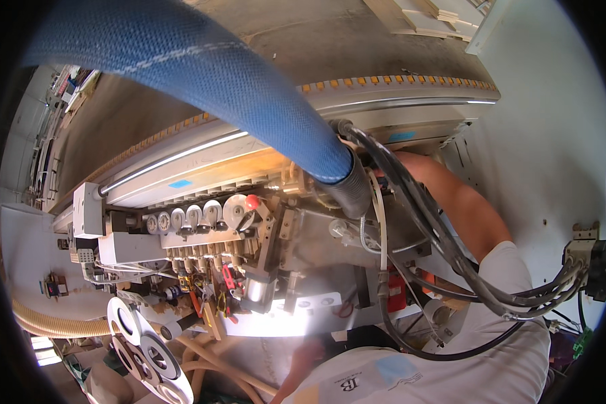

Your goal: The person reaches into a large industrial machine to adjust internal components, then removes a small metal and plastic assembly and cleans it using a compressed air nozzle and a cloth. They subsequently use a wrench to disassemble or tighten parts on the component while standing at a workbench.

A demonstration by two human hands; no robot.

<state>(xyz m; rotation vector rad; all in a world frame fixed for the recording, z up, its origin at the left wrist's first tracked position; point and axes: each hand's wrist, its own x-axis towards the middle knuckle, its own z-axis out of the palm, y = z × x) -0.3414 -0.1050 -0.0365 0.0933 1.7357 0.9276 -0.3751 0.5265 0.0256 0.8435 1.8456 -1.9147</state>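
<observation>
My right forearm [466, 205] reaches into the machine [239, 239] from the right, behind a bundle of black cables [427, 219]. Most of my right hand [378, 173] is hidden by the cables and the thick blue hose [249, 101], near the hose's dark ribbed end [351, 192]. Whether its fingers grip anything does not show. My left hand [307, 357] is low in the middle, in front of my shirt and below the machine's bright metal edge. Motion smears it, so its fingers are not clear.
A row of round wheels [212, 213] and a red knob [252, 201] sit left of the hose end. Hand tools, among them red-handled pliers [228, 277], lie below. A white bracket with round holes [148, 353] stands lower left, near a beige ribbed hose [64, 324].
</observation>
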